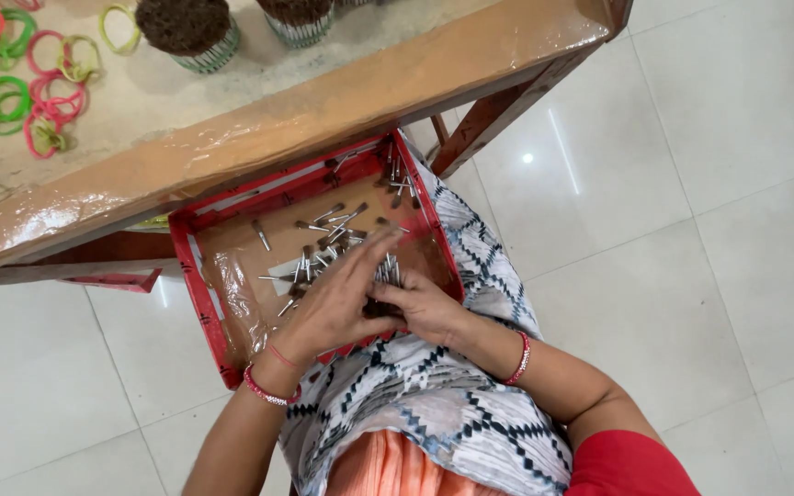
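Sticks [386, 272] between both hands' fingers [374, 253] | over red tray [197, 292]

One view only — a camera worn on the head, looking almost straight down over the person's lap from close above. The frame is tilted, so the edge of the wooden table with its glossy brown rim [323, 110] runs slantwise across the top. The shallow red-framed tray lined with clear plastic [197, 285] sits near the centre, close to the lens, while the pale, glossy floor tiles [691, 230] fill the right side and lower left — farther below.
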